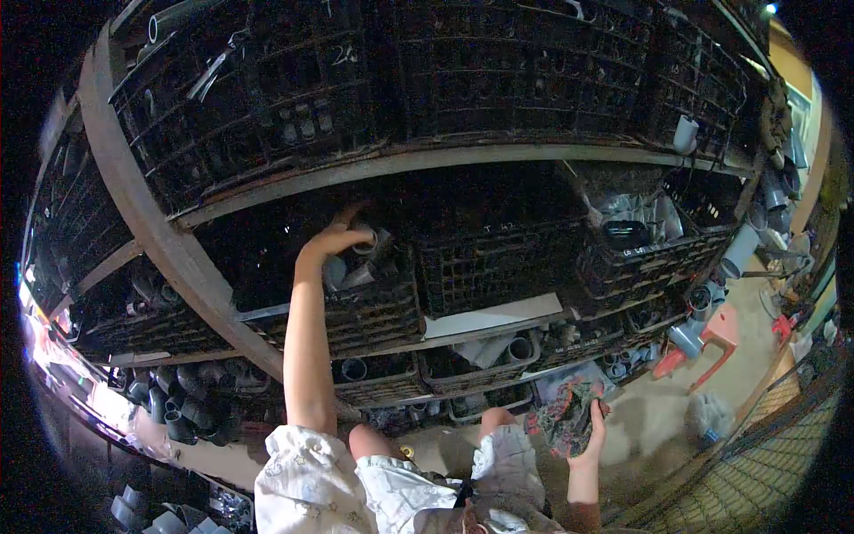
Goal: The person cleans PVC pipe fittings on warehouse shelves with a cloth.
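My left hand [336, 242] reaches into a dark plastic crate [374, 311] on the middle shelf. Its thumb and fingers are apart, with the thumb right at the rim of a grey pipe fitting [381, 242]; the far fingertips fade into shadow. More grey fittings [358, 275] lie just below that hand in the same crate. Lower down on the right, my right hand [594, 433] is closed around a crumpled dark cloth [569, 423] with red and green patches, held out beside my knee.
Wooden shelf beams [463, 158] run across above and below the crates. Beside my left hand's crate stands another black crate [498, 271]. A crate with plastic-wrapped items [654, 249] is farther right. A red plastic stool [716, 343] and loose pipe pieces [738, 249] crowd the right-hand floor.
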Motion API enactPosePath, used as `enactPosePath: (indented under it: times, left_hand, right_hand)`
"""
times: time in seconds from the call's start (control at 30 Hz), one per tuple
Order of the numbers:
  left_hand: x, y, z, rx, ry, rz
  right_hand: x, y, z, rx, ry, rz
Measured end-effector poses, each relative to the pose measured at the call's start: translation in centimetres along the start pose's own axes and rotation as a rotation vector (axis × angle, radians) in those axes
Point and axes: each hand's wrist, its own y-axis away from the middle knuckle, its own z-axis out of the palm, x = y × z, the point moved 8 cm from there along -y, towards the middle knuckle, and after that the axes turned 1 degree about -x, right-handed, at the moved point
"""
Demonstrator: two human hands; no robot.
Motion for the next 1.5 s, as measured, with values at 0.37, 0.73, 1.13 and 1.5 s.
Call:
enactPosePath:
  times: [0.37,0.73,1.13,1.5]
  left_hand:
    - [-0.6,0.0,0.1,-0.077,0.286,-0.079]
    - [-3.4,0.3,-3.9,0.576,0.300,-0.062]
    - [-21.9,3.5,-6.3,-0.208,-0.251,-0.885]
    - [-22.0,6.0,1.0,-0.828,-0.553,-0.909]
  right_hand:
    - [0.3,0.2,-0.4,0.052,0.021,0.016]
    - [0.7,-0.4,-1.2,0.058,0.025,0.000]
    - [-2.6,-2.2,-1.9,0.090,-0.004,-0.056]
    - [-5.1,-0.6,-4.9,0.346,0.179,-0.221]
